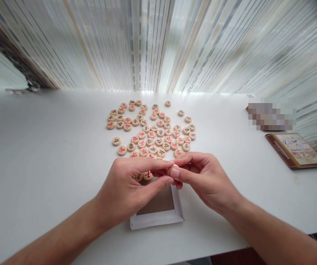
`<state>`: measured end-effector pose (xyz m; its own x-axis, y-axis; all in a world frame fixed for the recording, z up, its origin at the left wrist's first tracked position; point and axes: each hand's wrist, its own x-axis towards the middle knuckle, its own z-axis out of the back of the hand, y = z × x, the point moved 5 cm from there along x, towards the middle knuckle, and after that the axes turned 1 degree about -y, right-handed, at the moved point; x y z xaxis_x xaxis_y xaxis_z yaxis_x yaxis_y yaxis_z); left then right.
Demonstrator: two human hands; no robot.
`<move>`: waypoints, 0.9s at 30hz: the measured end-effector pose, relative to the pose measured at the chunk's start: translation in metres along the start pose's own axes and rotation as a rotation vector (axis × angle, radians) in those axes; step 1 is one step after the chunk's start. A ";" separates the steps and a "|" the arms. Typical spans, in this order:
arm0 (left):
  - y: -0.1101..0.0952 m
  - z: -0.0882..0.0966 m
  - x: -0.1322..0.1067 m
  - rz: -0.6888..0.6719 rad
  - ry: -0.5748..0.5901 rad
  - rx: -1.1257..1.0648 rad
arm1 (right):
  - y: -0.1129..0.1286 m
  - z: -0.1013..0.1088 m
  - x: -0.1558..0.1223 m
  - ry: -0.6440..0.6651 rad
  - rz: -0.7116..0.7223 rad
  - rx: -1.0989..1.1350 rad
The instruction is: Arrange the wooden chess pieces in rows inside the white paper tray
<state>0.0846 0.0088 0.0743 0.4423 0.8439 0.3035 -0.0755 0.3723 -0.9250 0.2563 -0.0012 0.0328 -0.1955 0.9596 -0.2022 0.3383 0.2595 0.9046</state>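
Observation:
My left hand (127,187) and my right hand (205,180) meet above the table, their fingertips pinching a round wooden xiangqi piece (174,169) between them. Its face is mostly hidden by my fingers. Just beyond my hands lies a loose spread of several wooden xiangqi pieces (158,132) with red or black characters. One red-marked piece (147,175) sits right under my left fingers. Below my hands is an open white cardboard box (158,221) with a brown paper base, partly covered by my left hand.
The pieces lie on a white table (50,147). At the right stands a brown-edged illustrated booklet or box (295,150), and behind it a pixelated, blurred object (271,114). A striped curtain (175,44) hangs along the far edge.

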 end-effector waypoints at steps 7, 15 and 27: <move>0.012 0.000 0.001 0.125 -0.081 -0.067 | 0.002 -0.001 -0.001 0.050 0.039 -0.025; 0.013 0.003 0.001 0.180 -0.103 -0.091 | 0.001 0.001 -0.002 0.070 0.027 0.006; 0.013 0.003 0.004 0.240 -0.097 -0.218 | 0.003 0.002 -0.003 0.028 0.037 -0.007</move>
<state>0.0830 0.0182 0.0639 0.3468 0.9343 0.0820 0.0307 0.0761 -0.9966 0.2598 -0.0027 0.0351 -0.2085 0.9652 -0.1578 0.3398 0.2228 0.9137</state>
